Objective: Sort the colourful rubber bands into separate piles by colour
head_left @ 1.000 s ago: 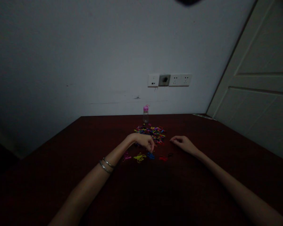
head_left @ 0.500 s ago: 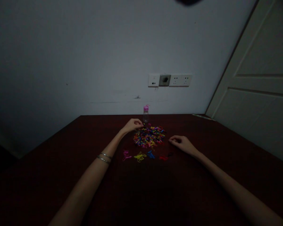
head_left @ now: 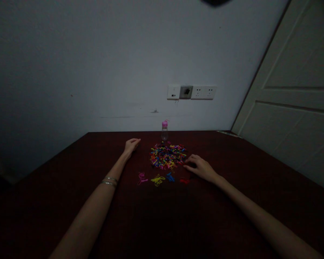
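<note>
Dark red-brown flat-topped table (head_left: pixel 162 219) | multicoloured heap of small, thin, rubbery-looking loops (head_left: pixel 167 156) mid-table | my right hand (head_left: pixel 201 167) at heap's right edge, thumb and fingers parted, nothing visibly held | my left hand (head_left: pixel 132 145) left of heap, loosely curled, contents: can't tell | clear pink-capped bottle (head_left: pixel 164 133) behind heap | yellow loop cluster (head_left: pixel 158 180), pink loop cluster (head_left: pixel 142 178), red loop cluster (head_left: pixel 184 180), blue loop cluster (head_left: pixel 170 177) spaced in front, presumably keeping colours apart; red dim

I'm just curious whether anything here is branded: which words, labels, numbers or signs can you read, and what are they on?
None can be read in this dim view.
Wall sockets: any markings are too small to read.
Pink-capped clear bottle: no legible lettering.
Pale strip at the table's far right edge: too small to tell whether it bears print.
Pile of colored bands: no lettering visible.
</note>
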`<state>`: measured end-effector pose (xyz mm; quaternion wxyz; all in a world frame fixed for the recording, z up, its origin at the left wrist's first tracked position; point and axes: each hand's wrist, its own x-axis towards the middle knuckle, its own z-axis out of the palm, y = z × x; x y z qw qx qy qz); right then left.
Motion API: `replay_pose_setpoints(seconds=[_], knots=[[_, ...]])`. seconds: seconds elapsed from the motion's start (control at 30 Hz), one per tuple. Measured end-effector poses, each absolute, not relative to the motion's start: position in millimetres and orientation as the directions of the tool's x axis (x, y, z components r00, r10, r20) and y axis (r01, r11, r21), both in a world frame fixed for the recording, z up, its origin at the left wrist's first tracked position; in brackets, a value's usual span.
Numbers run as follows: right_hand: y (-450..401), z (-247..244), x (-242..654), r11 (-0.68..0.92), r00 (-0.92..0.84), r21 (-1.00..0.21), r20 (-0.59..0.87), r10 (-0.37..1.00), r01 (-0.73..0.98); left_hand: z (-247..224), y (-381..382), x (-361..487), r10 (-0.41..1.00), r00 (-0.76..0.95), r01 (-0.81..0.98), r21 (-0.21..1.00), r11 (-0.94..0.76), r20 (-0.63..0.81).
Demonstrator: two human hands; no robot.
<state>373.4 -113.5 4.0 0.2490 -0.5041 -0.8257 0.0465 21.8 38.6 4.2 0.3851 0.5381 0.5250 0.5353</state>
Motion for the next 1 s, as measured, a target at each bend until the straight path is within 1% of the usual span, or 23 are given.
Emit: replay_pose_setpoints(seconds=[0.1, 0.23, 0.47, 0.63, 0.73, 0.87, 1.0], knots=[[-114.3, 3.6, 372.5, 0.512, -0.399, -0.295, 0.368, 0.84, 0.806, 2.1, 38.0, 26.4, 0.97, -0.14, 0.234, 0.959, -0.161, 0.197], [-115.1, 3.9, 370.1, 0.513, -0.403, -0.26, 0.378, 0.834, 0.818, -1.7, 36.9, 29.3, 0.963, -0.085, 0.32, 0.922, -0.218, 0.257], [-116.9, 4.6, 370.0, 0.522, -0.412, -0.234, 0.391, 0.823, 0.82, -3.0, 33.5, 28.0, 0.96, -0.03, 0.34, 0.906, -0.252, 0.278], [-115.8, 5.7, 371.3, 0.52, -0.434, -0.174, 0.37, 0.821, 0.836, -1.6, 31.9, 27.3, 0.958, -0.003, 0.353, 0.896, -0.268, 0.288], [-115.1, 5.8, 372.8, 0.508, -0.431, -0.158, 0.358, 0.828, 0.846, 1.2, 29.4, 28.2, 0.958, 0.0, 0.36, 0.894, -0.268, 0.287], [-114.0, 4.2, 375.5, 0.493, -0.412, -0.156, 0.368, 0.833, 0.856, 5.0, 25.3, 29.6, 0.957, 0.002, 0.368, 0.89, -0.27, 0.289], [-113.8, 5.2, 377.2, 0.495, -0.404, -0.189, 0.374, 0.835, 0.848, 3.6, 26.0, 28.5, 0.959, 0.008, 0.378, 0.887, -0.267, 0.285]])
